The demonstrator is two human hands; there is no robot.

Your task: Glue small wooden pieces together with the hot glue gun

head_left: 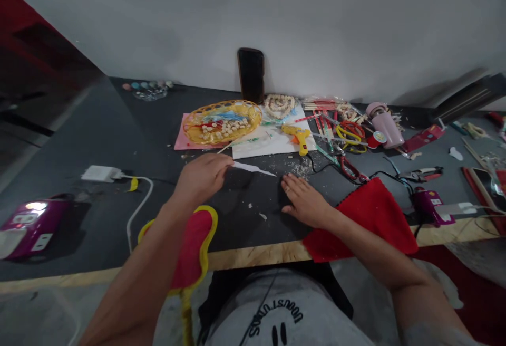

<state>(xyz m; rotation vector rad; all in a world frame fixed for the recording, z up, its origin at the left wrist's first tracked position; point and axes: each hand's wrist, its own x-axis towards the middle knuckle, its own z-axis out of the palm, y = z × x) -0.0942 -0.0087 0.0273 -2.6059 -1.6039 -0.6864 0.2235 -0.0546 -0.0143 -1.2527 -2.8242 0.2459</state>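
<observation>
My left hand [203, 176] is closed in a pinch on a thin white pointed strip of paper [255, 169] that sticks out to the right over the dark table. My right hand [302, 198] lies flat, fingers stretched out, pressing on a black sheet [253, 198] on the table. The strip's tip ends just above my right hand's fingertips. A red and yellow felt piece [195, 246] lies under my left forearm. A red cloth [367, 214] lies under my right forearm at the table's front edge.
Behind the hands lie a yellow basket of beads [221, 122], a yellow glue gun [298, 136] on white paper, scissors [350, 135], a phone [251, 74] against the wall and a pink bottle [383, 123]. A charger [98, 173] and purple device [29, 227] sit left.
</observation>
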